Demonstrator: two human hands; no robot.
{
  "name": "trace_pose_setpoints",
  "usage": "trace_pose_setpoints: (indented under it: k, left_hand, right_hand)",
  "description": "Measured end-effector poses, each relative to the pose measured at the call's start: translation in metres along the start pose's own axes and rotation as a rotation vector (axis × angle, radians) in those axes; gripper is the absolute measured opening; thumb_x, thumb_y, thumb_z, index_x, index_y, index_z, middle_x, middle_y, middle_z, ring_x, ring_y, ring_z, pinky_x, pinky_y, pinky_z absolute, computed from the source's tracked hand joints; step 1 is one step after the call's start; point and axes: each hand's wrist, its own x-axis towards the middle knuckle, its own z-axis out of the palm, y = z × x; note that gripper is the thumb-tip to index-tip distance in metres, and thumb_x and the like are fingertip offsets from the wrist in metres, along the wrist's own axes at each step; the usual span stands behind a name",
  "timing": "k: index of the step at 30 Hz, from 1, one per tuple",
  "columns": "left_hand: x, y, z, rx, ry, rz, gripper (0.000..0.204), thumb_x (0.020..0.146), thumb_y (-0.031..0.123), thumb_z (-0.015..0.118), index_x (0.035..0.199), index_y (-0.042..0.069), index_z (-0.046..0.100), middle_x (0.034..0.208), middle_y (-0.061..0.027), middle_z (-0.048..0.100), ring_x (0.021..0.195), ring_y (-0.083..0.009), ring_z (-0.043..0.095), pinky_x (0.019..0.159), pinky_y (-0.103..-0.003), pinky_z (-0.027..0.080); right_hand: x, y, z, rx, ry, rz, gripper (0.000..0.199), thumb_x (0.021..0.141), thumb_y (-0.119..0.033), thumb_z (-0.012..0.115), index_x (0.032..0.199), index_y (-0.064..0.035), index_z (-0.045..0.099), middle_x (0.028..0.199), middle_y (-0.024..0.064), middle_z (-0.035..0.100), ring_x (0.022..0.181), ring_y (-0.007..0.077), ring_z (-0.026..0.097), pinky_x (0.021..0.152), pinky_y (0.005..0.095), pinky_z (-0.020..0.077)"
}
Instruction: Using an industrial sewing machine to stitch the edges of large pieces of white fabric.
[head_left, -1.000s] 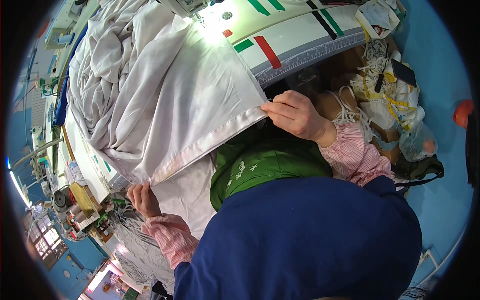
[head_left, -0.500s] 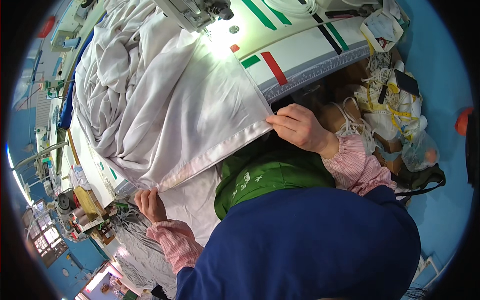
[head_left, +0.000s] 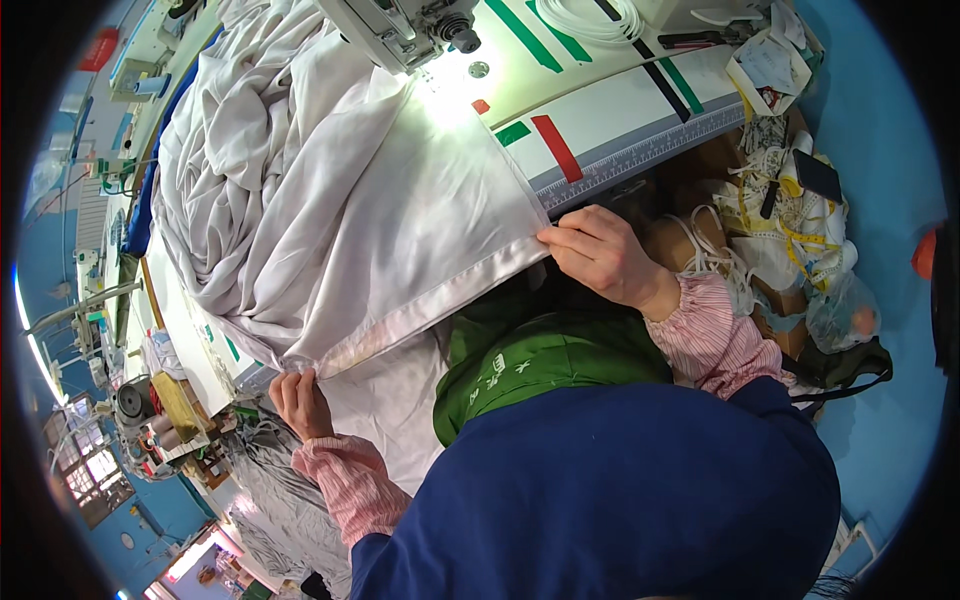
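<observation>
A large light grey-white fabric (head_left: pixel 430 210) spreads from under the lit head of a sewing machine (head_left: pixel 410 30) down to the table's front edge, heaped in loose folds at the left. Along its near edge runs a folded hem, stretched between my two hands. My right hand (head_left: pixel 605 258) pinches the hem's right corner between thumb and fingertips. At the hem's left part, my left hand (head_left: pixel 300 404) is closed on the edge, its fingers curled and the thumb partly hidden. Below the hem, more of the pale cloth hangs toward my lap.
A ruler strip (head_left: pixel 650 145) lines the table's front edge, with red, green and black tape on the top. At the right are a white box of scraps (head_left: pixel 768 70), a phone (head_left: pixel 817 176) and tangled tapes. Spools and tools (head_left: pixel 165 430) stand at the left.
The view has shifted slightly, so the machine and table sit a little further right and lower. Both hands keep their hold on the hem, with almost no movement.
</observation>
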Motion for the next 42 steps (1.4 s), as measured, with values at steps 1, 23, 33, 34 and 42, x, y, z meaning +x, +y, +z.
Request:
trace_pose_setpoints:
  k: [1,23,33,34,42]
  left_hand:
    - [0.003,0.0,0.001,-0.002,0.001,0.0,0.026,0.068,-0.009,0.072,0.089,0.007,0.068,0.088,-0.0065,0.061,0.092,-0.0289,0.06,0.081,-0.04,0.051]
    - [0.019,-0.005,0.014,0.029,0.038,-0.054,0.026,0.07,-0.011,0.067,0.09,0.004,0.067,0.09,-0.0103,0.061,0.09,-0.0319,0.058,0.08,-0.042,0.048]
    - [0.018,-0.006,0.01,0.035,0.023,-0.078,0.027,0.067,-0.012,0.065,0.089,0.005,0.067,0.091,-0.0092,0.061,0.091,-0.0308,0.058,0.082,-0.041,0.048]
    - [0.017,-0.007,0.011,0.034,0.023,-0.077,0.027,0.067,-0.012,0.065,0.089,0.005,0.067,0.091,-0.0092,0.061,0.091,-0.0308,0.058,0.082,-0.041,0.048]
    - [0.028,-0.002,0.012,0.013,0.061,-0.077,0.025,0.066,-0.01,0.067,0.087,0.004,0.066,0.088,-0.0077,0.061,0.089,-0.0291,0.058,0.081,-0.041,0.048]
  right_hand:
    - [0.003,0.0,0.0,0.006,0.021,0.0,0.01,0.07,-0.004,0.069,0.078,-0.0011,0.065,0.097,0.0068,0.069,0.085,0.0213,0.063,0.072,0.0333,0.0523]
    - [0.006,0.006,0.014,-0.043,0.151,0.043,0.016,0.068,-0.002,0.073,0.082,-0.0032,0.065,0.091,0.0061,0.062,0.08,0.0215,0.061,0.07,0.0315,0.0516]
    - [0.043,0.035,-0.008,0.121,0.21,0.164,0.022,0.075,-0.001,0.074,0.096,-0.0048,0.066,0.09,0.0074,0.064,0.08,0.0241,0.062,0.072,0.0334,0.0532]
    - [0.056,0.047,-0.011,0.161,0.269,0.221,0.022,0.078,-0.004,0.074,0.099,-0.0046,0.066,0.09,0.0085,0.065,0.082,0.0242,0.064,0.073,0.0338,0.0539]
    - [0.157,0.121,0.022,0.082,0.308,0.2,0.022,0.083,-0.01,0.075,0.101,-0.0022,0.066,0.082,0.0106,0.069,0.074,0.0244,0.07,0.068,0.0307,0.0548]
